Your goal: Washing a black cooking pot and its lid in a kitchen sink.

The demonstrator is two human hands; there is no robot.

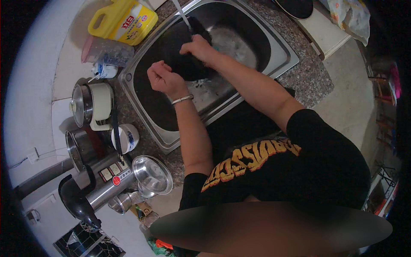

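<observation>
My right hand (200, 49) is over the steel sink basin (231, 41), its fingers closed at a large dark item (192, 69). Shadow in the basin blurs the outline of this item, and I cannot tell whether it is a pan or a cloth. A thin stream of water (182, 14) falls onto it just beyond my right fingers. Lower and to the left is my left hand (165, 78), with its fingers curled and a metal bangle (183, 99) on the wrist. Whether the left fingers grip the item's edge is hidden. A bit of teal shows beside my right hand.
Left of the sink are a yellow detergent jug (125, 24), a clear plastic container (110, 51), a lidded electric pot (96, 106), a white bowl (126, 138), a steel air pot (106, 183) and steel basins (152, 175). Speckled stone countertop (308, 70) borders the sink's right side.
</observation>
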